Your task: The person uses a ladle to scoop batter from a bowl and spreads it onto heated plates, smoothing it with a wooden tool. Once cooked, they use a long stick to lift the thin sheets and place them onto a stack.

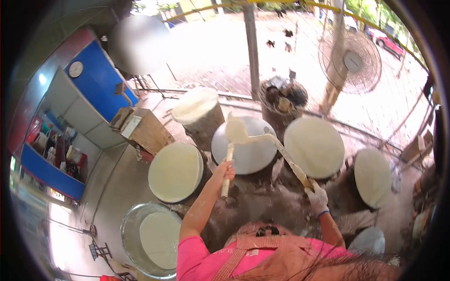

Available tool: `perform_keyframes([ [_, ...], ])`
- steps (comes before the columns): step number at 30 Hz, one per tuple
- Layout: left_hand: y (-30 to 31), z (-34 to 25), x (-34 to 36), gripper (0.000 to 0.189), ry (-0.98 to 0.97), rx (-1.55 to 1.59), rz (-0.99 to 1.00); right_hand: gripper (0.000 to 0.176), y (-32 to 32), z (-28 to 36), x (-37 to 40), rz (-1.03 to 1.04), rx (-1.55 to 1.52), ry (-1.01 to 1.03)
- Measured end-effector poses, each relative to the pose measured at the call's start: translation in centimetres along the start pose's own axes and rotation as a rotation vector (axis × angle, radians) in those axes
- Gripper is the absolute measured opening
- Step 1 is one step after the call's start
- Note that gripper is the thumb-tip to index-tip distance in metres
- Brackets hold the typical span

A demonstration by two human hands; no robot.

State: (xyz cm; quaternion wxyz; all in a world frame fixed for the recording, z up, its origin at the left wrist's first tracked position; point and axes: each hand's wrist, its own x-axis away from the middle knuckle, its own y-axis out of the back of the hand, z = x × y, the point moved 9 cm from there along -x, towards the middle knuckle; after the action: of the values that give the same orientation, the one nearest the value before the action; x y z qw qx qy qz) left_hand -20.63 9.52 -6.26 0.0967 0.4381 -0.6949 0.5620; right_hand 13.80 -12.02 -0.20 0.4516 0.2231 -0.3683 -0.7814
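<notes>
L fingers [229, 170] grip stick [225, 188]; gloved R fingers [313, 193] grip coated hdl [293, 166].

The person has on a bright pink shirt [193, 255] with short sleeves that end above the elbows. Over it goes an apron [267, 242] in a fine brownish-red and pale check, its broad band crossing the chest and a strap [229, 268] running up the left side. I can make out small pale print on the pink, too small to read. The right hand [319, 198] wears what looks like a whitish glove, edged by a thin blue band [324, 213] at the wrist; the left hand [224, 172] is bare.
</notes>
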Motion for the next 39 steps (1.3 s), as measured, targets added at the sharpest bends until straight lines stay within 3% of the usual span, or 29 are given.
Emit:
perform_keyframes([
  [2, -2.8, -4.6, -1.9, 0.025, -0.309, -0.387, -0.188, 0.03, -0.6, 4.2, -3.2, -0.071, -0.138, 0.307],
  [5, -4.0, -6.8, -7.7, 0.027, -0.46, -0.552, -0.236, 0.027, -6.0, 9.3, -6.6, 0.032, 0.063, 0.257],
  [8, 2.4, -6.7, -17.0, 0.038, -0.407, -0.451, -0.257, 0.026, -10.1, 7.9, -9.6, 0.078, 0.187, 0.154],
  [9, 4.4, -9.8, -16.5, 0.048, -0.839, -0.927, -0.513, 0.026, -10.8, 6.9, -9.9, 0.098, 0.227, 0.133],
  [10, 2.5, -12.2, -14.5, 0.059, -1.297, -1.396, -0.772, 0.026, -10.5, 6.4, -10.9, 0.088, 0.231, 0.141],
  [11, 1.6, -13.2, -12.9, 0.059, -1.304, -1.385, -0.778, 0.027, -9.8, 5.3, -11.4, 0.082, -0.038, 0.09],
  [12, 0.6, -12.2, -10.2, 0.063, -1.074, -1.51, -0.795, 0.027, -9.8, 4.1, -10.6, 0.094, -0.301, 0.023],
  [13, -0.1, -11.9, -9.0, 0.067, -0.851, -1.617, -0.799, 0.031, -11.2, 4.1, -10.6, 0.052, -0.749, -0.056],
  [16, -0.6, -12.2, -9.6, 0.063, -0.82, -1.669, -0.783, 0.03, -14.2, 8.5, -12.0, 0.001, -0.581, -0.081],
  [17, -1.0, -12.7, -9.6, 0.063, -0.807, -1.67, -0.79, 0.029, -16.8, 6.9, -13.8, -0.023, -0.065, 0.071],
  [18, -2.2, -14.3, -8.3, 0.064, -1.004, -1.484, -0.772, 0.028, -15.3, 8.2, -13.5, 0.012, 0.078, 0.042],
  [19, -3.1, -16.2, -6.4, 0.064, -1.203, -1.292, -0.74, 0.029, -14.9, 8.0, -13.7, 0.036, 0.047, 0.018],
  [22, -4.1, -18.7, -0.2, 0.066, -1.33, -1.158, -0.677, 0.028, -18.0, 5.7, -15.8, -0.015, -0.157, -0.076],
  [24, 0.0, -17.2, 0.2, 0.067, -1.348, -1.253, -0.577, 0.025, -22.8, 7.4, -16.6, -0.057, -0.454, -0.056],
  [25, 1.6, -15.3, 0.5, 0.068, -1.384, -1.325, -0.496, 0.025, -21.7, 10.9, -16.9, -0.058, -0.245, 0.025],
  [27, 9.0, -10.0, 0.4, 0.068, -0.739, -1.091, -0.515, 0.024, -16.7, 15.9, -17.6, -0.032, 0.024, 0.105],
  [28, 11.3, -7.7, 2.2, 0.069, -0.668, -1.05, -0.524, 0.024, -15.0, 15.6, -17.2, -0.015, 0.086, 0.103],
  [29, 13.5, -5.8, 3.9, 0.07, -0.611, -1.016, -0.531, 0.024, -15.5, 12.6, -17.0, 0.061, -0.203, 0.011],
  [30, 17.9, -4.7, 3.8, 0.071, -0.723, -1.136, -0.591, 0.024, -15.3, 9.6, -17.3, 0.105, -0.495, -0.067],
  [31, 18.9, -3.5, 4.9, 0.072, -0.728, -1.014, -0.547, 0.026, -17.5, 5.9, -17.4, -0.007, -0.442, -0.064],
  [32, 17.0, -3.4, 6.6, 0.072, -0.711, -1.032, -0.532, 0.029, -19.8, 6.6, -15.0, 0.034, -0.722, -0.281],
  [33, 15.9, -2.5, 8.4, 0.071, -0.556, -0.942, -0.565, 0.03, -22.5, 8.9, -13.7, 0.038, -0.754, -0.26],
  [34, 15.7, -1.2, 9.0, 0.071, -0.412, -0.84, -0.597, 0.03, -24.6, 10.5, -13.2, 0.043, -0.78, -0.226],
  [35, 18.9, -2.3, 7.1, 0.074, -0.815, -0.938, -0.531, 0.03, -24.0, 11.0, -12.7, 0.048, -0.774, -0.245],
  [37, 20.2, -2.3, 6.5, 0.073, -0.806, -1.063, -0.539, 0.034, -21.0, 15.2, -13.4, 0.237, -0.446, -0.041],
  [38, 20.0, -3.0, 6.9, 0.073, -0.827, -1.196, -0.535, 0.034, -18.4, 14.6, -13.7, 0.192, -0.323, -0.046],
  [39, 20.2, -3.1, 7.0, 0.073, -0.746, -1.22, -0.584, 0.03, -16.9, 13.1, -13.8, 0.248, -0.52, -0.123],
])
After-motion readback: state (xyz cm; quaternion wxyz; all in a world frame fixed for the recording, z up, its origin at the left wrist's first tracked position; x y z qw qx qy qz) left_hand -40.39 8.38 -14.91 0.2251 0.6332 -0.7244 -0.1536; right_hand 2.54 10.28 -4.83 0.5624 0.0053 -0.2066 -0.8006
